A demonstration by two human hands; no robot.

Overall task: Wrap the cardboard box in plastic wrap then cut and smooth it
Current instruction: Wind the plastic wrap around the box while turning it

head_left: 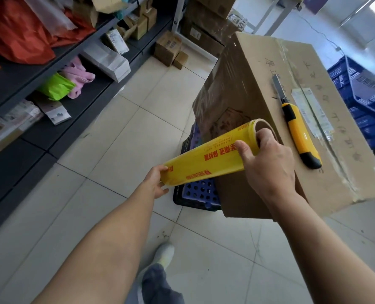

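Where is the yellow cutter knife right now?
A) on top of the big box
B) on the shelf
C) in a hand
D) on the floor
A: the yellow cutter knife lies on top of the cardboard box; the left hand and right hand hold the wrap roll.

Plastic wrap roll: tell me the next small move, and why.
Probably carry the roll round the near corner of the box, pulled taut: the left hand and right hand grip its ends, film shows only on the side face, and the knife lies on top.

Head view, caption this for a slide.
Left hand and right hand hold a plastic wrap roll beside the film-covered cardboard box; utility knife lies on top.
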